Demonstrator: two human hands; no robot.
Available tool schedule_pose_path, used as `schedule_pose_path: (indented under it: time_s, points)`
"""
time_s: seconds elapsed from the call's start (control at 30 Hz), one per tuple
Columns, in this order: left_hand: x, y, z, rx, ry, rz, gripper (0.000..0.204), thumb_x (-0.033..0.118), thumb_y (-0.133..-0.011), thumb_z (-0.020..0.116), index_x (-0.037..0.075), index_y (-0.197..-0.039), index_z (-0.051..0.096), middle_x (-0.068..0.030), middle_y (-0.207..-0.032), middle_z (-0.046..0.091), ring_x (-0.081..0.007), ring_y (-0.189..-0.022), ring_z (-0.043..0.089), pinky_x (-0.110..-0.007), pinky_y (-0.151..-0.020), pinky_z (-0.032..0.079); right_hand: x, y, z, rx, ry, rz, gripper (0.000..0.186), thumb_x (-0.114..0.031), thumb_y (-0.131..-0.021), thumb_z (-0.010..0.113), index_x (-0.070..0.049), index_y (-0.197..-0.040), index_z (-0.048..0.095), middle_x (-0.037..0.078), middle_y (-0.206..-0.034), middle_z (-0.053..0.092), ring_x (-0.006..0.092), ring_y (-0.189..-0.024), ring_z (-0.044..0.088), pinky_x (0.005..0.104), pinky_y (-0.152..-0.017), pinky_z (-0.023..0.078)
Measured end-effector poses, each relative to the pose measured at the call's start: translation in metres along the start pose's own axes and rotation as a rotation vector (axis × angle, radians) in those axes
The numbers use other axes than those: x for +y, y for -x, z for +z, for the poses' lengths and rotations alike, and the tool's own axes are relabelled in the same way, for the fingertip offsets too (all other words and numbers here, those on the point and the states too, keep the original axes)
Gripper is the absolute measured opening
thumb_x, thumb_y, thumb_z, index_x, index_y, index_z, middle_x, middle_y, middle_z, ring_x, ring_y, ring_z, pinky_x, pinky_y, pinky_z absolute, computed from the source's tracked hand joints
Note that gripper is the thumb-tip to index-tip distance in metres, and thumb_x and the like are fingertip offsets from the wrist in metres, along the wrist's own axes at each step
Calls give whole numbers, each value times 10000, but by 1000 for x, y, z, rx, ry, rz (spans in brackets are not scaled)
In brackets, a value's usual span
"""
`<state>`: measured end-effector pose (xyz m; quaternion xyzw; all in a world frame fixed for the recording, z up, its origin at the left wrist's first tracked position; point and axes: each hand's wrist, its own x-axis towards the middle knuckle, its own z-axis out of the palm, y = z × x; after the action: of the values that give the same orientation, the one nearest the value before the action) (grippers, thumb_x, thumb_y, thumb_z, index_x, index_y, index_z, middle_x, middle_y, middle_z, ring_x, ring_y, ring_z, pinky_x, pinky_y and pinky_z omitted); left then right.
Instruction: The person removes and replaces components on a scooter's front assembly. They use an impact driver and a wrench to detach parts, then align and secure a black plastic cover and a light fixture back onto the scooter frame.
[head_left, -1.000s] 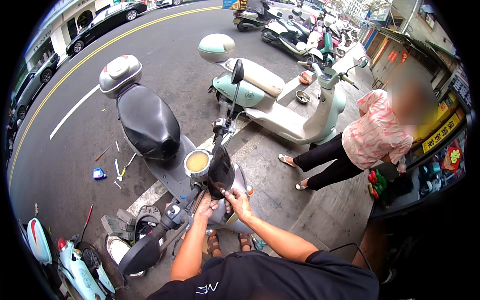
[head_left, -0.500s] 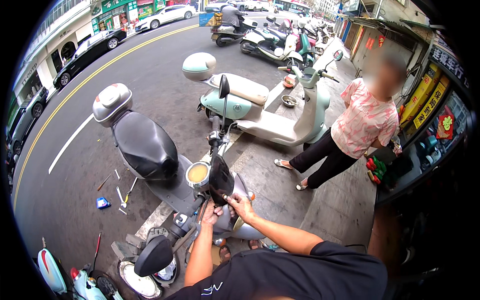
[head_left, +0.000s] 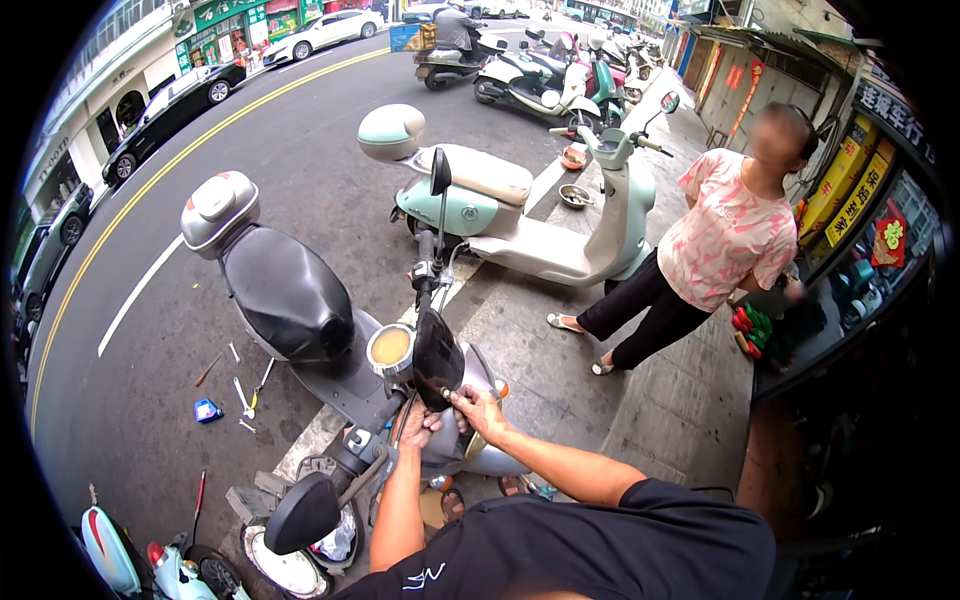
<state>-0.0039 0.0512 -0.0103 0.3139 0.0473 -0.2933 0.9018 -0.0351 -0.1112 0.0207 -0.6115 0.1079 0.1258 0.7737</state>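
A grey scooter with a black seat [head_left: 287,292] stands before me, its round gauge [head_left: 390,348] facing up. In front of the gauge is a dark glossy panel [head_left: 437,352]. My right hand [head_left: 478,412] pinches at the panel's lower edge, thumb and forefinger together. Something small and pale shows at those fingertips, too tiny to name. Just left of it, my left hand [head_left: 418,428] is curled beneath the panel, by the front body. Whatever its fingers hold is hidden.
Loose tools lie on the asphalt at left, including a wrench [head_left: 244,397], beside a small blue box [head_left: 207,410]. A mint scooter [head_left: 540,230] is parked ahead. At right stands a person [head_left: 735,235]. A round mirror [head_left: 303,512] juts up near my left forearm.
Both hands stay at the panel with almost no movement. The whole view has shifted slightly, and the standing person's head and nearer arm have changed position.
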Motion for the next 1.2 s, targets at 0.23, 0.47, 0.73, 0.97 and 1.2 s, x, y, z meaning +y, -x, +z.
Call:
schedule_pose_path:
  time_s: [0.23,0.47,0.73,0.97,1.2]
  points:
    - [-3,-3,-10,-40,62,-10,186,230,-866,654,89,-975,601,65,-627,483,-23,-426,357,-195,-410,306,-6,1,1,-12,-8,19,235,-258,-919,597,-49,-841,524,3,-590,510,96,-476,480,244,-435,415]
    - [0,-2,3,19,15,-32,283,294,-862,660,73,-1024,589,61,-631,530,-11,-417,364,-187,-397,318,-3,2,-2,-22,11,-10,245,-284,-909,610,-60,-845,533,-15,-601,508,76,-483,479,232,-430,404]
    - [4,0,2,-5,-42,-23,123,225,-876,633,117,-908,582,89,-561,372,-19,-404,326,-194,-397,285,-8,3,2,-8,21,27,250,-292,-906,614,-63,-844,533,-18,-604,511,72,-485,482,224,-427,394]
    - [10,7,13,29,-29,-53,131,229,-888,620,125,-823,574,98,-492,335,-18,-376,301,-198,-382,277,-6,3,0,-21,17,24,250,-293,-905,617,-66,-845,529,-17,-603,510,74,-482,478,226,-426,389]
    - [5,-1,-3,60,-109,-15,119,209,-883,616,124,-821,561,93,-512,360,-18,-378,311,-201,-376,278,-6,0,3,0,-15,34,251,-280,-907,615,-56,-839,525,-3,-586,515,87,-467,479,239,-431,414]
